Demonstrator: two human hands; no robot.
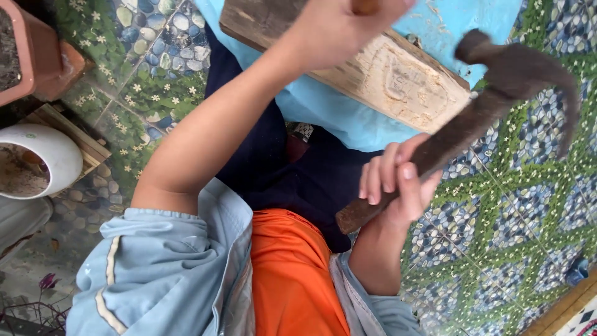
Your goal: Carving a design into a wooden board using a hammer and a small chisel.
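Terracotta pot [25, 50]: seen at the far upper left, well to the left of the carved wooden board; dark soil is held in it, and only part of its rim and wall is shown.
White pot [46, 158]: placed below the terracotta pot, far left of the board; brownish soil is contained in it, and it is set on a small wooden stand [74, 134].
Plant stems [43, 292]: found at the lower left corner, well below and left of the board; a small purple bloom is carried on them.
Left hand [339, 28]: raised over the left part of the board, closed around a wooden tool handle [365, 6] of which only a stub is shown; the tool's working end cannot be made out.
Carved wooden board [398, 78]: laid at the top centre on a light blue cloth [348, 115]; a pale carved relief is cut into its right part, with shavings scattered near it.
Right hand [398, 186]: held below the board's right end, the fingers wrapped tight around the shaft of a hammer.
Hammer [491, 99]: gripped low on its shaft; the dark, blurred head is lifted to the right of the board, above the patterned floor tiles [497, 224].
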